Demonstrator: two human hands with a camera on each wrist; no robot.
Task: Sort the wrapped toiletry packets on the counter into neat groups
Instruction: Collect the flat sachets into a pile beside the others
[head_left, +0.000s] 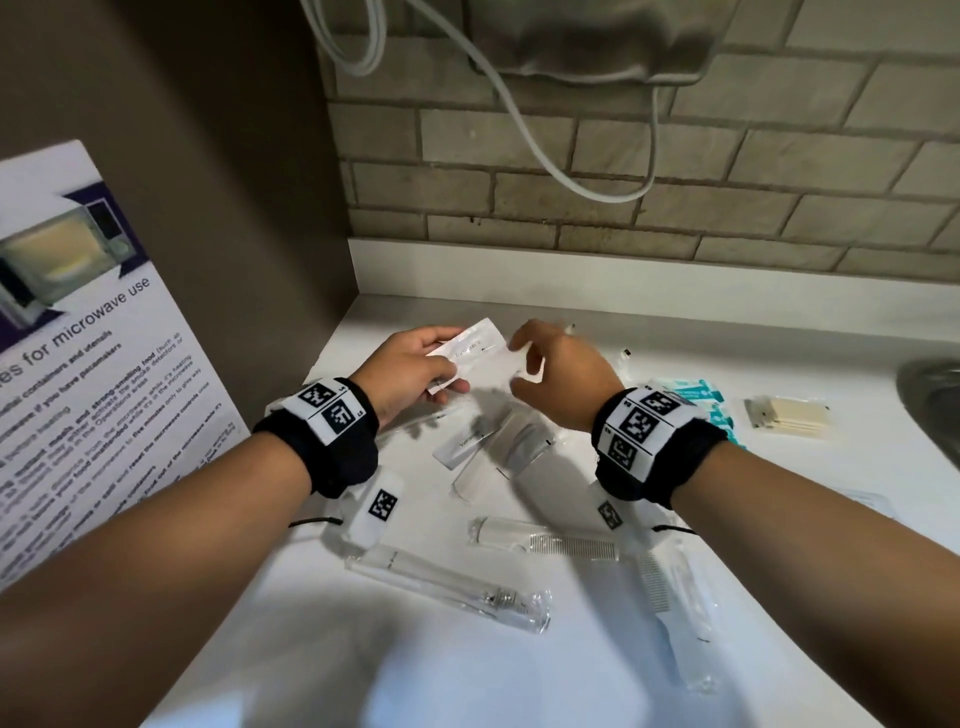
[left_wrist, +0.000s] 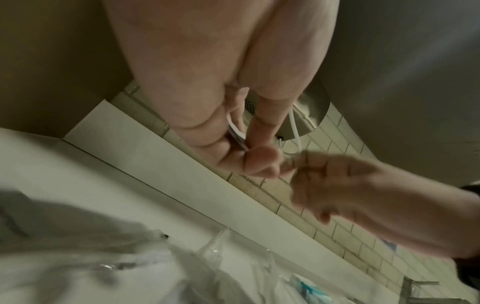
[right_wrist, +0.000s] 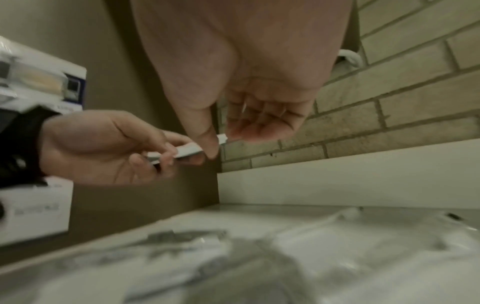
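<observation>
1. While both hands are raised above the white counter (head_left: 675, 332), the left hand (head_left: 410, 371) grips a flat white packet (head_left: 475, 347) printed with small text, thumb on top and fingers curled beneath it.
2. At the packet's far end, the right hand (head_left: 558, 371) has its fingers curled; from the right wrist view its thumb and fingertips appear to pinch the packet's tip, though blur makes the contact hard to confirm.
3. Below the hands lie a similar white packet (head_left: 460, 447) and a clear wrapped item (head_left: 522, 441), just beside each other.
4. Nearer the person rest a long clear wrapped tube (head_left: 452, 582), a wrapped comb (head_left: 550, 540) and a second wrapped comb (head_left: 675, 613).
5. To the right sit teal packets (head_left: 698, 392) and, apart from them, a packet of pale sticks (head_left: 787, 415).
6. A microwave-use sign (head_left: 83, 364) stands against the left wall, and a white cable (head_left: 519, 114) hangs before the brick tiles.
</observation>
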